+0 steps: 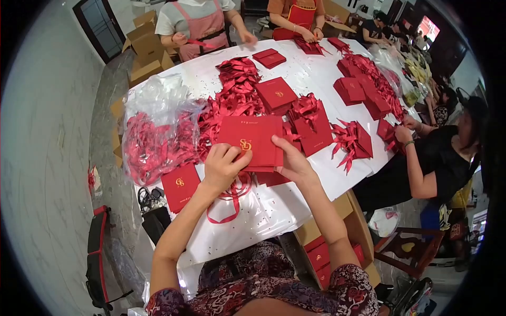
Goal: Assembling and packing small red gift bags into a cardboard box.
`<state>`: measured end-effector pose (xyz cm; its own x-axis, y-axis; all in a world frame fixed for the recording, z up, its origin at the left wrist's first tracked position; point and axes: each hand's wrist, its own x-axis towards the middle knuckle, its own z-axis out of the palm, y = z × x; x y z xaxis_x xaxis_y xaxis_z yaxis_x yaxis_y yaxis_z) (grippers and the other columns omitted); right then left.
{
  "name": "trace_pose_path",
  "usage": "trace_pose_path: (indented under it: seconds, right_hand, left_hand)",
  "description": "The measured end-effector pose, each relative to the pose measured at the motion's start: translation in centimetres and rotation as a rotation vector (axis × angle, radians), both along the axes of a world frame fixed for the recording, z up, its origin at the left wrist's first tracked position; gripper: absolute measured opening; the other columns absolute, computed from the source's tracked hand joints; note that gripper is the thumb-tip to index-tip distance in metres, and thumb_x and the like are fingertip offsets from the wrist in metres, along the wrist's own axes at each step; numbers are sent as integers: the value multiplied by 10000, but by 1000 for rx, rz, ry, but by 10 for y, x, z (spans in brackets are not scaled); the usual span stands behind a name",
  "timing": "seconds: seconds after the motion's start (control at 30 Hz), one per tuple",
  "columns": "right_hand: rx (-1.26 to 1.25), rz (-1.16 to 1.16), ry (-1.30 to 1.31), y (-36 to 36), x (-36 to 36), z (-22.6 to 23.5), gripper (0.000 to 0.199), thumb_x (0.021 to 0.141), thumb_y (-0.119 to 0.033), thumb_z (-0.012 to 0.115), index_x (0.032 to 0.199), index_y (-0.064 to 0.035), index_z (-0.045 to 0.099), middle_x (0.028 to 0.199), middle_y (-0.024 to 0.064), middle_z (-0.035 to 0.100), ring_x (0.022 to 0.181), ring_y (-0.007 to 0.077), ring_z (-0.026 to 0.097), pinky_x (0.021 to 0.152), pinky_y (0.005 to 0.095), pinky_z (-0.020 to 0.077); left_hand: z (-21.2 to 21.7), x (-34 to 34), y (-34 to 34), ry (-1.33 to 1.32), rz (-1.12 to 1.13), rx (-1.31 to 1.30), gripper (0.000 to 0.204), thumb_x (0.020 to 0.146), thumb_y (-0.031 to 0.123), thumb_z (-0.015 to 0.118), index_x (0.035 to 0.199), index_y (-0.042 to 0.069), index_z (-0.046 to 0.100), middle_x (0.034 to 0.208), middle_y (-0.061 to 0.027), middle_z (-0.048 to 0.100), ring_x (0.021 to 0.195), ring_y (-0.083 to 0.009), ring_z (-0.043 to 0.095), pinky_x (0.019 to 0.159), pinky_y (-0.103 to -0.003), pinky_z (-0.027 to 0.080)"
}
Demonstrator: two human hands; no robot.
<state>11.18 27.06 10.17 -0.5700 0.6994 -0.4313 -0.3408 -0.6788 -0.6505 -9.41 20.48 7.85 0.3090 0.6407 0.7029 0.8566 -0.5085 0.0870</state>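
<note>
Between my two hands is a stack of flat red paper gift bags with a gold emblem, raised above the table's near part. My left hand grips the left lower edge, its fingers bent over the front. My right hand clasps the right edge, the thumb in front and the other fingers partly hidden. Below, a red ribbon loop lies on the white table cover. Another red bag pile rests to the left of my left hand. Ribboned red bags lie beyond my right hand.
A clear plastic sack of red ribbons takes up the table's left side. More red stacks stand farther back. An open carton with red bags is at my lower right. Co-workers handle red pieces at the far edge and right side.
</note>
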Motion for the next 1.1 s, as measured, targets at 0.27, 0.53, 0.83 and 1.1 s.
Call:
trace_pose_path:
  seconds: [0.27,0.53,0.83,1.1]
  right_hand:
    - [-122,-24,-205,83,-1,6,349,921,-249,615,1213,-62,576,1161,72,657,1068,184,642,938,351,521]
    - [440,-345,-535,257,59,-40,478,860,-288,616,1161,75,536,1030,141,641,921,203,631,800,343,533]
    - [613,-385,-914,412,162,-134,505,859,-249,644,1256,39,525,1104,153,641,972,196,622,859,305,507]
    - [535,-166,-751,433,182,-192,554,852,-336,736,1250,25,600,1085,136,689,960,208,665,834,311,532]
  left_hand:
    - [9,12,71,50,10,-100,379,671,134,640,1049,139,673,922,-34,566,868,-238,551,749,-388,463]
    - [9,34,89,-156,42,-176,509,750,153,752,1236,121,605,1252,-128,506,1149,-320,490,959,-444,431]
    - [-60,26,-50,-441,409,-681,436,729,-12,721,1145,76,626,1209,-193,530,1098,-386,505,923,-428,440]
    - [-81,62,-64,-631,426,-840,422,757,-43,693,1160,55,616,1203,-200,506,1109,-357,526,911,-395,477]
